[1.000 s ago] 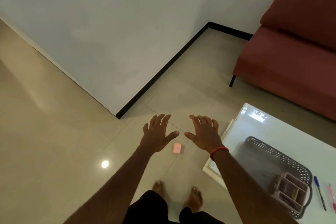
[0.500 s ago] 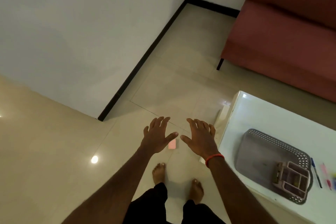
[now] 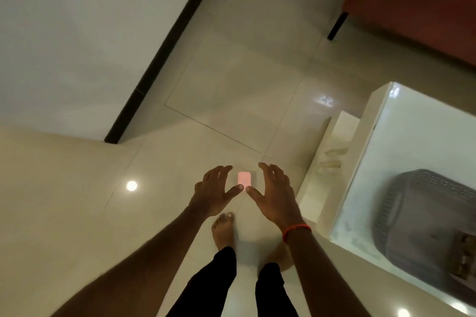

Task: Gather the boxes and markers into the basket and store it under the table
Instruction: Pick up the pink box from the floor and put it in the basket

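One small pink box (image 3: 244, 178) lies on the floor (image 3: 231, 85), its tiny marking too blurred to read. The left hand (image 3: 213, 194) and right hand (image 3: 274, 197) frame it from the near side, both with spread fingers, gripping nothing. The right wrist wears a red band (image 3: 296, 229). Two bare feet stand just nearer. The floor is glossy beige tile, met on the far left by a pale wall (image 3: 77, 33) with black skirting (image 3: 164, 44). On the right, one white table (image 3: 412, 141) bears one grey perforated basket (image 3: 401, 208) holding one divided box (image 3: 463, 260). One red sofa (image 3: 425, 2) stands far right.
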